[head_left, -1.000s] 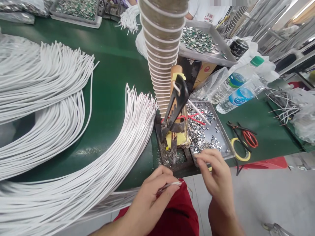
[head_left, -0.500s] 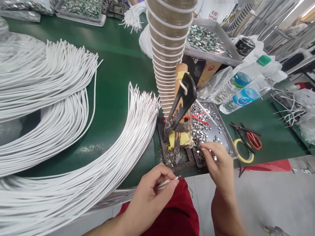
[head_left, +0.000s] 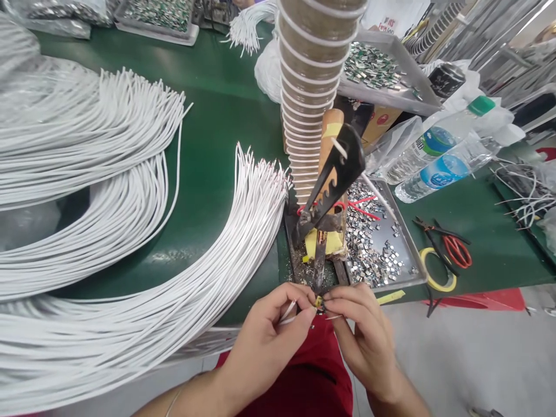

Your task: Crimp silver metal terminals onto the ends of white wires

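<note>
My left hand is closed, pinching a thin white cable near its stripped end. My right hand is also closed, its fingertips meeting the left ones around a small connector-like piece. The fingers partly hide that piece, so how it sits against the cable end cannot be made out. Just above both hands, a wooden-handled soldering iron stands in a stand with its tip pointing down. A metal tray of small metal connector pieces lies beyond my right hand.
Bundles of white cables cover the left side. A ribbed hose rises behind the iron. To the right are water bottles, cutters and a yellow tape roll. Another tray with green-and-silver parts stands farther back.
My right hand has moved from the tray leftward and down to my left hand, bringing a small piece to the cable end. The view has shifted slightly.
</note>
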The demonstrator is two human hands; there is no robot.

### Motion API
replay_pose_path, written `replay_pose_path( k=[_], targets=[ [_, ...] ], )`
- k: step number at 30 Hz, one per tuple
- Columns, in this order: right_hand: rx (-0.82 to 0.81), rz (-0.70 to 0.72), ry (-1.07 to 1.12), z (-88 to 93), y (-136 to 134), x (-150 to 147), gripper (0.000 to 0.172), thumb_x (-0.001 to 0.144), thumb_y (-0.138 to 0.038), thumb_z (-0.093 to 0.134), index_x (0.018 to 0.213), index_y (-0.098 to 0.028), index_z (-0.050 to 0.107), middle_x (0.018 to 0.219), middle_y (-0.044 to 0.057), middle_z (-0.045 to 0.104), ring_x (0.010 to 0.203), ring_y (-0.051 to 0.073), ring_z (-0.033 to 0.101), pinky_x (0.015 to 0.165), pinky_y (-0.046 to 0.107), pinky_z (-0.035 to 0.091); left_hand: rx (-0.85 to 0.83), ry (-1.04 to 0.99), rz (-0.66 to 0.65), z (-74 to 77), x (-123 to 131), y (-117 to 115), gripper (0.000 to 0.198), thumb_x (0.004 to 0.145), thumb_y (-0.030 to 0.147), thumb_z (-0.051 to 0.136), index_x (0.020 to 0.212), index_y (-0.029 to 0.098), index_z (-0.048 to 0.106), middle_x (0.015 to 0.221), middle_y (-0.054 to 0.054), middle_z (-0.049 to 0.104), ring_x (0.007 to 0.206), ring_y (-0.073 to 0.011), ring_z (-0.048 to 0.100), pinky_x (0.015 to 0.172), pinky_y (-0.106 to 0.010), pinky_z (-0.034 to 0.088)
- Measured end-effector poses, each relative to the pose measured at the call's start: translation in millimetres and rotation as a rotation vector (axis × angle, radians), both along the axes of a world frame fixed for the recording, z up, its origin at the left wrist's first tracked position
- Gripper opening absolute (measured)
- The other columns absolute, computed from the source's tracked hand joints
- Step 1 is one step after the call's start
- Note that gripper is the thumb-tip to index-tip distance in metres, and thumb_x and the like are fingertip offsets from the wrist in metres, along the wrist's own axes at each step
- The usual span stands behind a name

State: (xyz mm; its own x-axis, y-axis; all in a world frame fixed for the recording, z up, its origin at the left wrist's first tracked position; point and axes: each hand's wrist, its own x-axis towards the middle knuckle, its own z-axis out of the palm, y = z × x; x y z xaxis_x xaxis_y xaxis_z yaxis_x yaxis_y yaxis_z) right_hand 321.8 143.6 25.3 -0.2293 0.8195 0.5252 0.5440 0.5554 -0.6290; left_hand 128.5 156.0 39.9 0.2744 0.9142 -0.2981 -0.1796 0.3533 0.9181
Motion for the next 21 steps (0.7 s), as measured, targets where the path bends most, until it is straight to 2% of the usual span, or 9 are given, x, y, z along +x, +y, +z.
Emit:
replay_pose_path(
  k=[6,12,17,21],
  targets=[
    [0.021,-0.011,-0.045,0.0,-2,-1,0.032,0.096,0.003,0.062,0.118,-0.02,0.07,0.105,0.006,0.072,0.091,0.018,0.065,0.079,0.033,0.057,-0.023,-0.028,0.021,1.8,-1,2,0.017,0.092,0.018,0.071,0.076,0.021,0.064,0.089,0.0,0.072,0.078,-0.0139,0.062,0.077,-0.023,0.052],
    [0.05,-0.077,-0.032,-7.3,-5,-2,0.028,0.097,0.001,0.061,0.115,-0.019,0.064,0.109,0.007,0.072,0.099,0.017,0.072,0.085,0.032,0.063,-0.066,-0.05,0.06,-2.8,0,5,0.015,0.089,0.019,0.075,0.078,0.021,0.065,0.095,-0.002,0.075,0.091,-0.0162,0.07,0.085,-0.023,0.057],
    [0.107,-0.109,-0.087,-9.9,-3,-6,0.028,0.097,0.0,0.062,0.116,-0.021,0.064,0.11,0.008,0.076,0.1,0.018,0.076,0.092,0.037,0.065,-0.062,-0.045,0.098,-0.9,-1,7,0.014,0.088,0.02,0.075,0.077,0.02,0.066,0.097,-0.002,0.076,0.085,-0.0151,0.071,0.078,-0.022,0.058],
    [0.125,-0.11,-0.089,-7.3,-1,-9,0.029,0.096,-0.001,0.063,0.116,-0.021,0.064,0.107,0.008,0.078,0.098,0.019,0.078,0.09,0.037,0.067,-0.063,-0.015,0.1,5.6,-2,10,0.013,0.086,0.021,0.076,0.077,0.02,0.066,0.095,-0.002,0.075,0.083,-0.0141,0.069,0.076,-0.022,0.058]
  ],
)
